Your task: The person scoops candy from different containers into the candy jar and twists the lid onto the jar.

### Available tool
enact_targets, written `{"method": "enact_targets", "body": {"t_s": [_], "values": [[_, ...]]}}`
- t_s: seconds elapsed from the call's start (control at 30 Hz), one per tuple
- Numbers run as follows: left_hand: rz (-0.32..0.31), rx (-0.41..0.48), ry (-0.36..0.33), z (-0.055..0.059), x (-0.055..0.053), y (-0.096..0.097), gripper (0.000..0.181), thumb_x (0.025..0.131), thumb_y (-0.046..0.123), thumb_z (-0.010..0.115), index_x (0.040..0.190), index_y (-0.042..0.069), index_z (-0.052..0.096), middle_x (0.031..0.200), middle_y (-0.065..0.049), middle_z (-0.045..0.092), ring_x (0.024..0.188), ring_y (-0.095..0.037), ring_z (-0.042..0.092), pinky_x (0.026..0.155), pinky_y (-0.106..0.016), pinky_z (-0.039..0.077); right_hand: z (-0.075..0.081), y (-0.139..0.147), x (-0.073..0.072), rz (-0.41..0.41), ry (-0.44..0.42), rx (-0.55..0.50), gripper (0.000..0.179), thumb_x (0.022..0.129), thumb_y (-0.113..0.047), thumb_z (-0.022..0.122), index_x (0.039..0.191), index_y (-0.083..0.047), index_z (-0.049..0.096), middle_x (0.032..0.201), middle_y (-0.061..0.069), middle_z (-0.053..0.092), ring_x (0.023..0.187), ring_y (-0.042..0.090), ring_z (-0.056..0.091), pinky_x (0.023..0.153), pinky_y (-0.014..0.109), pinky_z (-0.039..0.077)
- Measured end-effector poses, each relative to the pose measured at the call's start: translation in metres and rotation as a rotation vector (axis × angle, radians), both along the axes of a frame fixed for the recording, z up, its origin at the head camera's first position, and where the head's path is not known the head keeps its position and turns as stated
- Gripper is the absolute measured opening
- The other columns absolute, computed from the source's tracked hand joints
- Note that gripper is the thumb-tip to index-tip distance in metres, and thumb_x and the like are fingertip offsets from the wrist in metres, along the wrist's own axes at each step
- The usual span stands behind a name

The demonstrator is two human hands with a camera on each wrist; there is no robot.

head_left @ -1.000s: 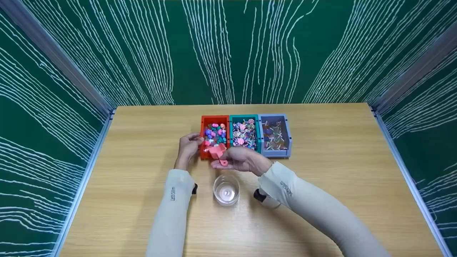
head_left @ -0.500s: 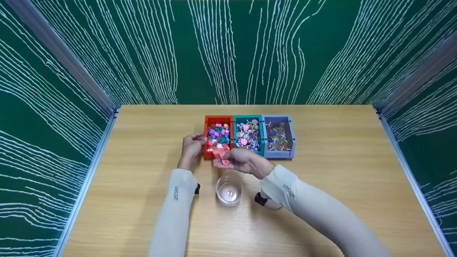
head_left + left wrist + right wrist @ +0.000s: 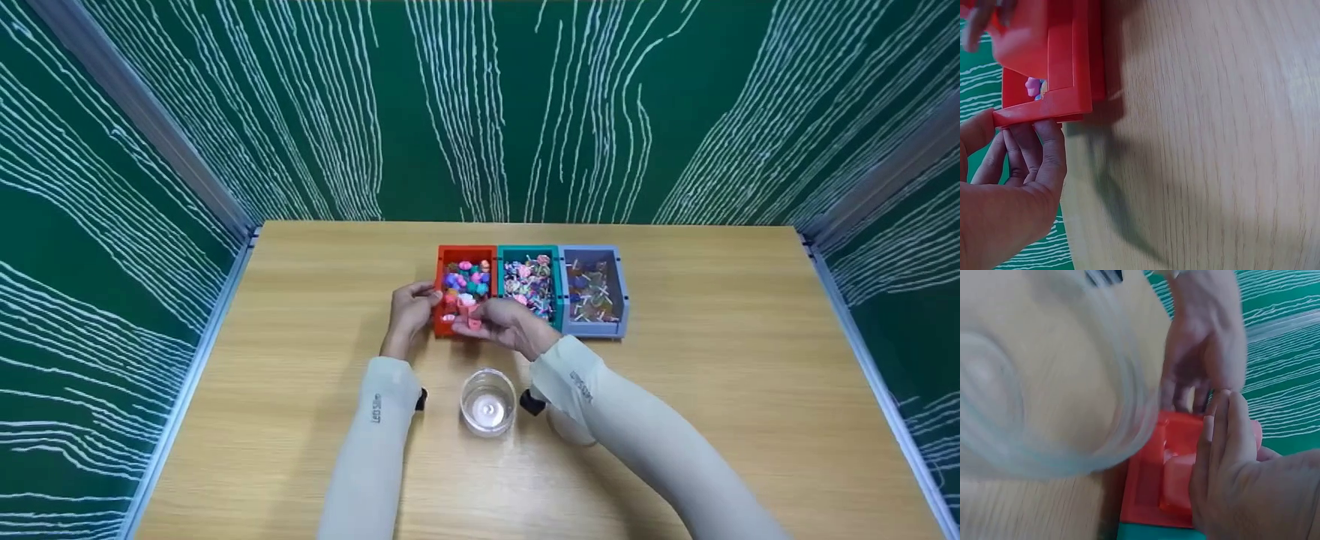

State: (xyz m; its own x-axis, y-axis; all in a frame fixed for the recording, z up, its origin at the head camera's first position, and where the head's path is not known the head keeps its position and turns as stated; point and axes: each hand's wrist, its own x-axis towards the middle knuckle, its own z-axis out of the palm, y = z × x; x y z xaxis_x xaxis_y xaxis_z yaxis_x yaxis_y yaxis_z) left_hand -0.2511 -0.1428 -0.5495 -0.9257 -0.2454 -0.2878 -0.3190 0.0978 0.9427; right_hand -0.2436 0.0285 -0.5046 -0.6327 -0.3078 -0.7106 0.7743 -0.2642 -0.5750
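The person's right grip [image 3: 508, 327] is closed around the handle of a pink scoop [image 3: 1176, 481], thumb on 1 side and fairly straight fingers on the other. The scoop sits just ahead of that grip and to its left, at the near end of the red bin [image 3: 440, 271], low over the contents; whether it touches them I cannot tell. Across the bin, to the left of the scoop, the left grip [image 3: 410, 310] holds the red bin by its outer wall, the bent fingers touching the outside and the thumb at the rim, with no gap left between hand and plastic. Inside the red bin, beyond the right grip, lie small rounded pieces [image 3: 474, 279] in pink, purple, green and orange. Directly beyond the right grip stands the teal bin [image 3: 529, 250], filled with swirled lollipops [image 3: 525, 274], and to the right of that grip the grey-blue bin [image 3: 592, 330], with translucent sweets on white sticks [image 3: 591, 292]. The 3 bins stand side by side, touching. Nearer the person than either grip, between the 2 wrists, a clear cup [image 3: 487, 409] stands upright on the table [image 3: 330, 300]. Pale sleeves [image 3: 367, 465] cover both forearms behind the grips, and past the table's far edge rises a green wall [image 3: 420, 187] with wavy white lines.
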Motion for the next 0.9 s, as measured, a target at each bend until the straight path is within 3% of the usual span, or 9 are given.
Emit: {"method": "enact_targets", "body": {"t_s": [0.13, 0.4, 0.57, 0.77, 0.9], "values": [[-0.005, -0.013, -0.009, -0.001, 0.000, 0.001, 0.032, 0.101, -0.001, 0.064, 0.131, -0.008, 0.069, 0.119, -0.022, 0.070, 0.105, -0.025, 0.062, 0.090, -0.033, 0.054, -0.008, -0.005, 0.001, -0.006, 0.044, 0.043, 0.036, 0.104, 0.013, 0.042, 0.140, 0.015, 0.047, 0.091, 0.020, 0.070, 0.068, 0.022, 0.073, 0.073, 0.031, 0.063], [-0.006, -0.017, -0.023, -0.001, -0.001, -0.001, 0.031, 0.102, 0.000, 0.063, 0.132, -0.006, 0.070, 0.120, -0.020, 0.069, 0.098, -0.022, 0.060, 0.082, -0.028, 0.052, -0.019, -0.017, 0.009, -0.135, 0.157, 0.178, 0.026, 0.100, 0.017, 0.051, 0.125, 0.012, 0.055, 0.085, 0.018, 0.072, 0.063, 0.019, 0.072, 0.067, 0.030, 0.063], [-0.004, -0.016, -0.019, -0.001, -0.001, 0.001, 0.031, 0.101, -0.001, 0.064, 0.131, -0.007, 0.070, 0.119, -0.021, 0.070, 0.096, -0.020, 0.059, 0.080, -0.026, 0.051, -0.023, -0.023, 0.010, -0.151, 0.219, 0.227, 0.030, 0.097, 0.020, 0.051, 0.126, 0.014, 0.054, 0.093, 0.022, 0.073, 0.062, 0.019, 0.070, 0.066, 0.031, 0.064], [0.000, -0.002, -0.010, -0.001, -0.002, 0.000, 0.031, 0.100, -0.002, 0.064, 0.130, -0.008, 0.070, 0.117, -0.021, 0.071, 0.095, -0.019, 0.060, 0.079, -0.026, 0.051, -0.019, -0.024, 0.007, -0.125, 0.194, 0.219, 0.040, 0.100, 0.017, 0.052, 0.140, 0.014, 0.046, 0.096, 0.021, 0.070, 0.065, 0.019, 0.070, 0.068, 0.030, 0.064], [0.001, 0.009, -0.008, -0.002, -0.001, -0.002, 0.030, 0.100, -0.002, 0.065, 0.129, -0.008, 0.070, 0.113, -0.018, 0.070, 0.092, -0.018, 0.060, 0.079, -0.027, 0.051, -0.016, -0.024, 0.005, -0.146, 0.123, 0.171, 0.041, 0.101, 0.016, 0.052, 0.142, 0.012, 0.048, 0.102, 0.022, 0.071, 0.064, 0.018, 0.070, 0.068, 0.030, 0.064]]}}
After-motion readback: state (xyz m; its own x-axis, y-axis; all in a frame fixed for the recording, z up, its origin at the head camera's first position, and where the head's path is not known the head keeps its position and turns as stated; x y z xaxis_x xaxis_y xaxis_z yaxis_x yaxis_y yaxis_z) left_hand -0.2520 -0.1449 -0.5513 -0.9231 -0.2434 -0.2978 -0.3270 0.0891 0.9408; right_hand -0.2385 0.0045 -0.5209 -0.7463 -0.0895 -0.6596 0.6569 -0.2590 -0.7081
